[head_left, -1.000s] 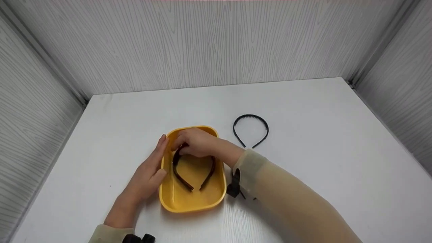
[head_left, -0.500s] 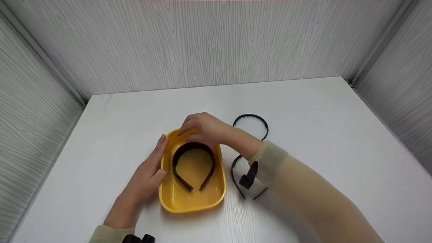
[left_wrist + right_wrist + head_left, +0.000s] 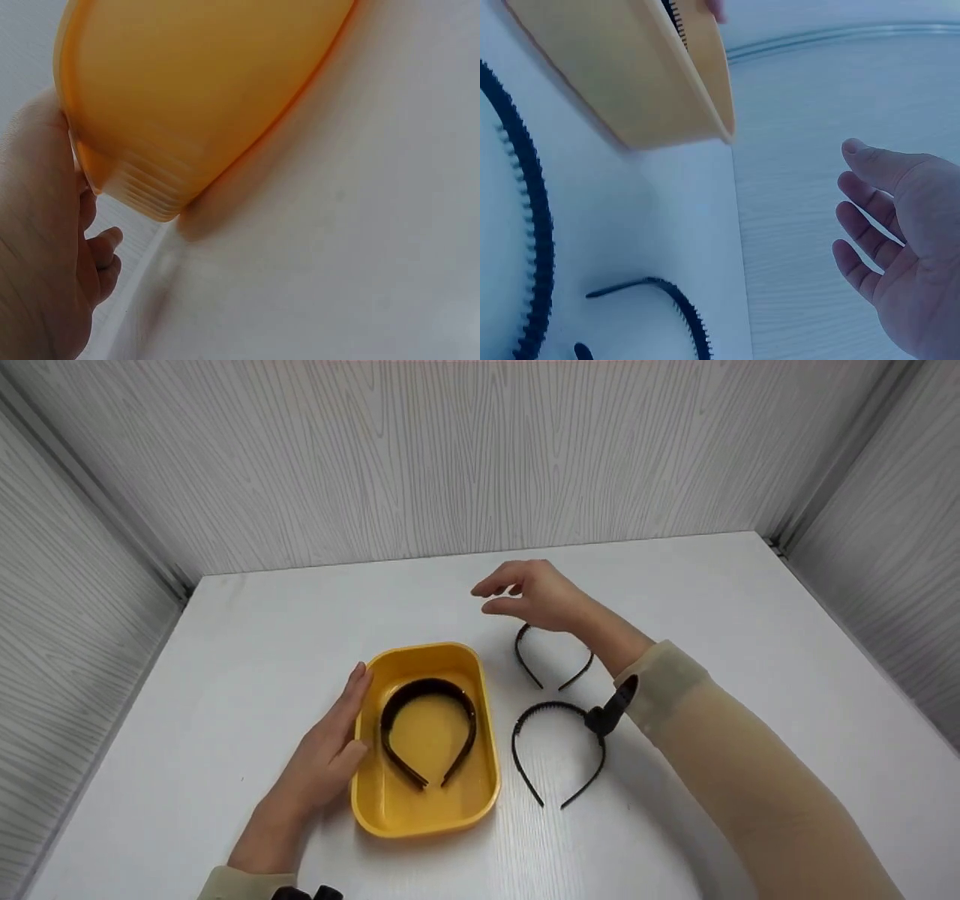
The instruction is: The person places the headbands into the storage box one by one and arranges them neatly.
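Inside a yellow plastic tray [image 3: 427,814] lies a dark headband [image 3: 429,685], its ends toward the near side. My left hand [image 3: 322,761] rests along the tray's left rim with fingers extended; in the left wrist view the hand [image 3: 37,247] lies against the tray's outer wall [image 3: 202,75]. Over the back of the table, my right hand [image 3: 544,596] has relaxed, parted fingers and holds nothing. It partly covers a thin black toothed headband [image 3: 529,670]. Another black toothed headband [image 3: 515,742] lies nearer, right of the tray, partly under the wrist camera.
A white table [image 3: 225,697] carries everything. Pale wood-grain panels enclose it, with a back wall [image 3: 465,457] and a side panel [image 3: 67,607] at left. A black wrist camera [image 3: 611,709] hangs from the right sleeve, low over the nearer headband.
My right hand has let go of the headband in the tray, risen out, and moved back and to the right over the far headband. My left hand has stayed at the rim.
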Tool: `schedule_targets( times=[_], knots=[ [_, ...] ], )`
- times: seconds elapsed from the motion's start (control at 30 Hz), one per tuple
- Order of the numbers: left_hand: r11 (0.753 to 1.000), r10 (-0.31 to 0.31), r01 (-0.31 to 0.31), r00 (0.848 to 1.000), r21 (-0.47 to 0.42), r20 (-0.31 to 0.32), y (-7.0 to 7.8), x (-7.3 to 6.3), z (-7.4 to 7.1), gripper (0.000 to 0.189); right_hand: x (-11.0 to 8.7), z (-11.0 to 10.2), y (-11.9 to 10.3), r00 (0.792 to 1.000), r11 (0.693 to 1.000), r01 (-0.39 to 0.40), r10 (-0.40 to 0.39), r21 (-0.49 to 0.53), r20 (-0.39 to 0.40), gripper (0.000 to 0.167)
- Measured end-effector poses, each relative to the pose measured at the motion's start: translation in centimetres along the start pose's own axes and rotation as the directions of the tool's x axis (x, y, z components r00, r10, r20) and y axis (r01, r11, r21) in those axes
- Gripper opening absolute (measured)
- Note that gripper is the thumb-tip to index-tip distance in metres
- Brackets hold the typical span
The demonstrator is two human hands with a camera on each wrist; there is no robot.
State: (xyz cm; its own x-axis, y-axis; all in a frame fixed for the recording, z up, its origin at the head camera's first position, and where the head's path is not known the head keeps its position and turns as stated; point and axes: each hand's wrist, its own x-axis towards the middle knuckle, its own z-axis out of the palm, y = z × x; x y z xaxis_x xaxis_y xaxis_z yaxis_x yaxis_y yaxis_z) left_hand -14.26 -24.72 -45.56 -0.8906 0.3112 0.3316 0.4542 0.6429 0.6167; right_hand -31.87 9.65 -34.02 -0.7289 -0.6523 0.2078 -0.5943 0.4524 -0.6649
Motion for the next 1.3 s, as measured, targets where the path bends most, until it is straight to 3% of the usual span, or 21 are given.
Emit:
schedule_targets(
  times=[0.2, 0.37, 0.6, 0.83, 1.1, 1.3],
  knots=[
    [1.0, -0.002, 0.002, 1.0, 0.002, 0.002, -0.1, 0.0, -0.1, 0.086, -0.8, -1.2, 3.6, 0.989, 0.987, -0.14, 0.143, 0.075, -0.036, 0.029],
    [1.0, 0.0, 0.0, 1.0, 0.001, 0.004, 0.0, 0.0, 0.0, 0.086, -1.7, -1.5, 6.2, 0.974, 0.972, -0.221, 0.225, 0.079, -0.04, 0.032],
    [0.999, -0.042, 0.042, 0.999, 0.007, 0.028, 0.3, 0.0, -0.2, 0.088, -2.7, -1.2, 9.3, 0.941, 0.938, -0.327, 0.335, 0.112, -0.054, 0.037],
    [0.999, -0.035, 0.035, 0.999, 0.013, 0.025, 0.3, -0.2, -0.2, 0.087, -3.1, -0.5, 11.0, 0.928, 0.925, -0.363, 0.369, 0.111, -0.039, 0.037],
    [1.0, 0.024, -0.024, 1.0, -0.003, -0.007, 0.1, -0.3, -0.1, 0.085, -3.1, 0.1, 11.4, 0.93, 0.918, -0.36, 0.366, 0.168, -0.009, 0.038],
    [1.0, 0.02, -0.02, 1.0, -0.003, -0.001, 0.1, -0.3, -0.1, 0.085, -2.5, 0.2, 11.2, 0.92, 0.91, -0.389, 0.392, 0.147, 0.004, 0.037]
  ],
)
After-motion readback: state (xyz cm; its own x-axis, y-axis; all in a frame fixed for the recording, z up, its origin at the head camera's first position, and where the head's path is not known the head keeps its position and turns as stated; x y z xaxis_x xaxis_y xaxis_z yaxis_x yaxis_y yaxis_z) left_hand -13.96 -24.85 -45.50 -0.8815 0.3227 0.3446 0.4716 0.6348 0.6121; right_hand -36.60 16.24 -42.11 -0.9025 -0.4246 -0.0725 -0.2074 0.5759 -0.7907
